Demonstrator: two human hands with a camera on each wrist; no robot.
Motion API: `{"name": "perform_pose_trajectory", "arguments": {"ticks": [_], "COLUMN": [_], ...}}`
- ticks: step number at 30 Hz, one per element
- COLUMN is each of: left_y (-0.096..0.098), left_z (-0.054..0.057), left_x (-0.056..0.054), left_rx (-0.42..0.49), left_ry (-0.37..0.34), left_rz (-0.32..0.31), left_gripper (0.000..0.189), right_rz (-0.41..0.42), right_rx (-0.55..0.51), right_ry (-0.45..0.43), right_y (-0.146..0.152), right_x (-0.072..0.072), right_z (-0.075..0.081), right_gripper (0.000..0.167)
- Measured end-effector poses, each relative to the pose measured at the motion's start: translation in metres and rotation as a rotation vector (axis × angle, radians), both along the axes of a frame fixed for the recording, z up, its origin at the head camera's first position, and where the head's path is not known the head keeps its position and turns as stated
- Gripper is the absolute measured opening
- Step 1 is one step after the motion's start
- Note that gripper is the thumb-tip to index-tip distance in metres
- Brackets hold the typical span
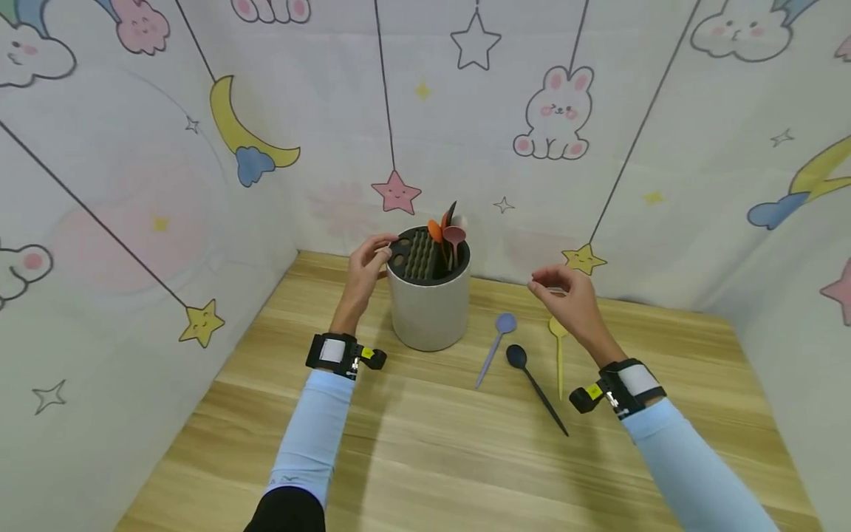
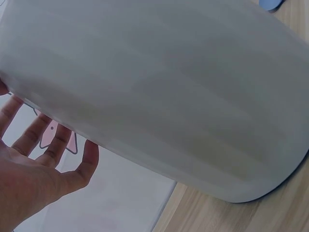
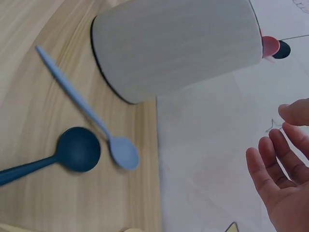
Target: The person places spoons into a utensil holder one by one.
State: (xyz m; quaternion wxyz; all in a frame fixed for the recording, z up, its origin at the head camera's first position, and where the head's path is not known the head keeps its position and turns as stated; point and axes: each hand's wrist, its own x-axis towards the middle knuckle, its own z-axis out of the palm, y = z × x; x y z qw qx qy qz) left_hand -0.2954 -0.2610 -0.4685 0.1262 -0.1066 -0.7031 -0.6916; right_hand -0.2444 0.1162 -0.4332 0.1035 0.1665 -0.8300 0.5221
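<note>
At the left rim of a white utensil holder [image 1: 431, 318] is my left hand [image 1: 364, 270], its thumb and fingers gripping the edge. In the left wrist view, the fingertips of that hand [image 2: 46, 154] bend against the side of the holder [image 2: 159, 96]. Several spoons stand in its black slotted top, among them a pink spoon [image 1: 454, 235] and an orange one [image 1: 435, 230]. My right hand [image 1: 568, 295] hovers above the table with loosely bent fingers, holding nothing. Below it lies a yellow spoon [image 1: 560, 362], partly hidden by the hand.
A purple spoon [image 1: 492, 355] and a dark spoon [image 1: 537, 388] lie on the wooden table [image 1: 425, 458], right of the holder and in front of it. Behind the table hangs a white cloth [image 1: 332, 148] printed with stars and rabbits; more cloth closes off both sides.
</note>
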Motion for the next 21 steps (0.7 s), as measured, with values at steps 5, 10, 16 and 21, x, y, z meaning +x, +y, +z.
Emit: {"name": "perform_pose_trajectory", "arguments": {"ticks": [5,10,16,21], "left_y": [0.000,0.000,-0.001,0.000], "left_z": [0.001,0.004,0.004,0.002], "left_x": [0.001,-0.002,-0.002,0.000], "left_rx": [-0.001,0.003,0.018,0.016], "left_ry": [-0.003,-0.017,-0.020,-0.013], "left_rz": [0.001,-0.009,-0.017,-0.011], "left_gripper": [0.035,0.037,0.036,0.035], "right_rz": [-0.095,-0.252,-0.361,-0.395], "right_rx": [0.049,0.092,0.197,0.287], "right_ry": [0.025,0.049,0.055,0.049], "right_y": [0.015,0.022,0.028,0.031], "right_x": [0.003,0.004,0.002,0.005], "right_z": [-0.023,-0.043,-0.068,-0.081], "right_gripper": [0.023,0.019,0.017,0.016]}}
